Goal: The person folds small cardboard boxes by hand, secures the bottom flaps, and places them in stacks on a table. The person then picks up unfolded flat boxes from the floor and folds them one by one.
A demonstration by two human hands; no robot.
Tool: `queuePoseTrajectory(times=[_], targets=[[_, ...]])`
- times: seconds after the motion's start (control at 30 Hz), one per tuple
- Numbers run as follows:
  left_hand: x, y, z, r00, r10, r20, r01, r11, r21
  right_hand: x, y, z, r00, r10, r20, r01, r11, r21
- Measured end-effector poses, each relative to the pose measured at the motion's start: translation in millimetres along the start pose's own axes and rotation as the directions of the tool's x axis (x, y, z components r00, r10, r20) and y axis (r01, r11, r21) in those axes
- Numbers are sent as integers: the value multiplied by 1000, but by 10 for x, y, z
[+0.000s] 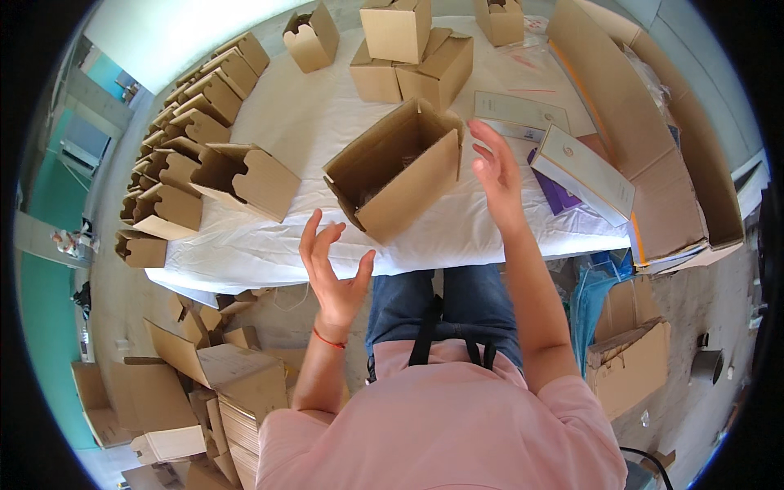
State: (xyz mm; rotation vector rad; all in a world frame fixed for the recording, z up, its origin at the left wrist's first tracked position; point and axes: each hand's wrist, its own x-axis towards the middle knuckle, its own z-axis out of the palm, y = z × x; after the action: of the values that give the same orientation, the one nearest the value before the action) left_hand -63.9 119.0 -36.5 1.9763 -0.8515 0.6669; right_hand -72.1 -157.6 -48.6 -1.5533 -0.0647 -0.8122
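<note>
An open brown cardboard box point(416, 192) sits slanted on the white-covered table in front of me, its mouth facing up. A bit of clear plastic seems to show inside it, too unclear to name. My left hand point(333, 273) is off the box's near left corner, fingers spread and slightly bent, a red cord at the wrist. Beside the box's right end, my right hand point(498, 173) is open with its fingertips close to the cardboard. Neither hand holds anything, and a small gap shows between each and the box.
Another open box point(261, 184) stands left, before rows of similar boxes point(175, 167). Closed boxes point(396, 33) are stacked at the back. Two slim white boxes point(584, 175) point(523, 114) and a purple item point(555, 192) lie right, by a large carton point(621, 98). Flattened cardboard point(237, 371) covers the floor left.
</note>
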Motion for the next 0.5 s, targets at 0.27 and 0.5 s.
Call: queuePoseTrajectory(times=[0.27,0.5], targets=[[154,233,283,962,-240,133,272,897,-348,-169,-67,104,999,-11,31,12,999,-41],[278,176,432,948,-236,214,302,879,-370,-442,-295,-74,999,-44,27,50,969,-242]])
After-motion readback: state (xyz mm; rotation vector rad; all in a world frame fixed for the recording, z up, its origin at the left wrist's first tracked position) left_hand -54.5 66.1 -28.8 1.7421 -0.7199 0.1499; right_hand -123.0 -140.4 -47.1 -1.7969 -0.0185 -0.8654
